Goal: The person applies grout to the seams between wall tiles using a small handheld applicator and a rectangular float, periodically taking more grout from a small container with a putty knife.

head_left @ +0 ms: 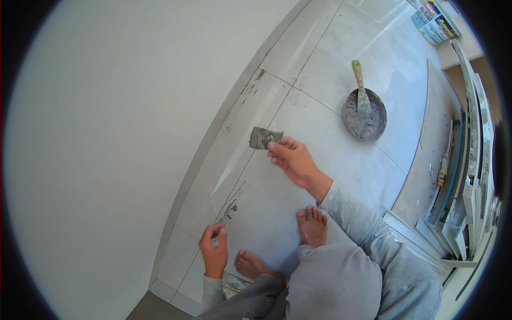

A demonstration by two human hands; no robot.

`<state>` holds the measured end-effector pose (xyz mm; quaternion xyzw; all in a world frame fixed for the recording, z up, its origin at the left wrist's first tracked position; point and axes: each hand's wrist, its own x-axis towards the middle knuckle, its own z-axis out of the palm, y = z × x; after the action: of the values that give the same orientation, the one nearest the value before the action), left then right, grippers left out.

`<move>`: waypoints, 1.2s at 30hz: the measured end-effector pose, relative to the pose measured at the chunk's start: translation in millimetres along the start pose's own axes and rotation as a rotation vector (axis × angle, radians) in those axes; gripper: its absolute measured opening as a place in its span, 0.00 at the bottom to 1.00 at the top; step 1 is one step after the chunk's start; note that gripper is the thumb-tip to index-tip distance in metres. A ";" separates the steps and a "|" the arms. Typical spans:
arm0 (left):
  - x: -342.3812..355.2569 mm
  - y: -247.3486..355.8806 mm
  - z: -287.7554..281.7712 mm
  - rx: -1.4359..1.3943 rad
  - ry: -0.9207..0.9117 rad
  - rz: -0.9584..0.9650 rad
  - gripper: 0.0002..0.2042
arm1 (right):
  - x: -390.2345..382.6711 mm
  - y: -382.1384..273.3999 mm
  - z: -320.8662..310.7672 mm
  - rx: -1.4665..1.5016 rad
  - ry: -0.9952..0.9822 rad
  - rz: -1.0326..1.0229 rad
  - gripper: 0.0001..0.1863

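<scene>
My right hand point(295, 162) is closed on a small flat spreader point(260, 138), roughly square and coated in grey paste, held above the floor tiles. Low on the left, near the wall, my left hand point(214, 250) has its thumb and fingers curled together; what they hold, if anything, is too small to make out. Just beyond that hand, dark paste smears point(231, 209) mark a tile joint. Farther off to the right stands a round bowl point(376, 125) of grey paste. A putty knife point(359, 77) with a green-and-tan handle rests in it, its blade down in the paste.
A plain pale wall point(106, 149) fills the left side, with a grey skirting strip point(184, 205) along its foot. At the right lean a board point(421, 160) and several long panels point(474, 128). A printed bucket point(434, 24) stands far right. My bare feet point(313, 226) are on the tiles.
</scene>
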<state>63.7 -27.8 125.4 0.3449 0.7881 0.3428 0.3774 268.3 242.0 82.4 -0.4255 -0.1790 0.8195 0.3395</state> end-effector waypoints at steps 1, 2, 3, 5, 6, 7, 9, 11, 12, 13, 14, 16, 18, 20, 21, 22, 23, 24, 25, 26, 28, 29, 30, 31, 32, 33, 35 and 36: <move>16.6 21.8 20.3 -0.150 -0.040 0.026 0.13 | -11.4 8.6 2.4 0.084 -0.006 0.039 0.07; 34.1 45.4 46.0 -0.306 -0.084 0.054 0.15 | -22.1 15.8 6.5 0.164 -0.011 0.074 0.07; 43.6 78.9 64.5 -0.418 -0.066 0.039 0.15 | -37.7 18.1 22.0 0.208 -0.040 0.100 0.07; 62.2 110.7 90.0 -0.531 -0.078 0.025 0.14 | -56.4 17.9 31.3 0.258 -0.050 0.110 0.07; 69.0 115.3 100.2 -0.639 -0.167 0.013 0.13 | -63.0 16.5 30.7 0.317 -0.084 0.136 0.07; 72.3 120.5 108.2 -0.746 -0.254 -0.002 0.13 | -67.8 12.6 27.9 0.374 -0.122 0.164 0.07; 70.6 137.8 126.0 -0.821 -0.256 -0.009 0.12 | -71.8 -2.9 11.6 0.405 -0.127 0.144 0.07; 70.1 146.0 136.3 -0.891 -0.244 -0.031 0.11 | -76.4 -16.4 1.0 0.327 -0.126 0.180 0.07; 74.3 148.1 140.0 -0.863 -0.269 0.002 0.11 | -78.2 -22.7 -1.7 0.330 -0.124 0.179 0.07; 77.1 148.6 137.5 -0.826 -0.273 0.033 0.12 | -79.5 -25.3 0.8 0.345 -0.126 0.181 0.08; 79.6 151.9 138.4 -0.827 -0.264 0.025 0.12 | -81.3 -31.6 -0.8 0.352 -0.115 0.179 0.09; 88.3 166.4 129.4 -0.869 -0.246 -0.021 0.12 | -86.2 -68.9 -5.4 -0.048 -0.261 0.154 0.08; 102.8 176.2 138.2 -0.828 -0.246 -0.063 0.12 | -71.0 -113.3 -46.6 -1.032 -0.253 -0.243 0.16; 111.4 188.8 146.4 -0.783 -0.250 -0.093 0.13 | -27.3 -176.3 -104.8 -1.924 0.284 -0.970 0.19; 114.6 192.1 149.7 -0.777 -0.314 -0.145 0.13 | -12.5 -213.1 -113.9 -2.104 0.357 -1.169 0.20; 119.6 192.9 151.4 -0.763 -0.376 -0.192 0.14 | 10.5 -234.8 -128.8 -2.302 0.408 -1.145 0.22; 123.5 193.2 152.2 -0.754 -0.389 -0.186 0.14 | 34.7 -253.6 -142.3 -2.400 0.348 -1.141 0.20; 123.4 189.7 154.4 -0.704 -0.400 -0.166 0.14 | 53.0 -263.7 -153.5 -2.499 0.279 -1.118 0.18; 123.0 185.7 154.5 -0.651 -0.402 -0.147 0.15 | 65.5 -267.9 -155.2 -2.493 0.287 -1.102 0.18; 122.8 185.4 156.6 -0.649 -0.416 -0.149 0.15 | 72.2 -276.4 -154.9 -2.610 0.170 -0.991 0.15; 121.9 184.8 162.4 -0.596 -0.412 -0.149 0.15 | 77.6 -287.1 -152.9 -2.771 -0.008 -0.912 0.07; 123.8 182.2 166.4 -0.602 -0.433 -0.154 0.15 | 73.4 -292.9 -153.1 -2.785 0.003 -0.884 0.07; 126.2 178.4 170.3 -0.578 -0.450 -0.138 0.16 | 67.2 -298.8 -153.9 -2.798 -0.002 -0.842 0.07; 126.3 175.2 174.2 -0.554 -0.456 -0.124 0.16 | 62.4 -303.1 -153.4 -2.804 -0.018 -0.809 0.07; 126.9 173.6 176.4 -0.555 -0.468 -0.125 0.16 | 54.8 -304.7 -147.4 -2.809 -0.009 -0.794 0.07; 126.7 171.8 178.7 -0.540 -0.467 -0.115 0.15 | 44.7 -303.6 -142.6 -2.836 0.060 -0.570 0.07; 129.1 171.4 183.4 -0.536 -0.490 -0.093 0.15 | 11.7 -305.0 -131.5 -2.858 0.160 -0.325 0.07; 130.1 170.0 185.4 -0.538 -0.493 -0.088 0.16 | -6.5 -301.4 -127.0 -2.814 0.215 -0.279 0.07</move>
<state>204.1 218.1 125.8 0.2712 0.5693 0.4279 0.6475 496.8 450.5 188.7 -0.4418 -0.8468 -0.1157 -0.2725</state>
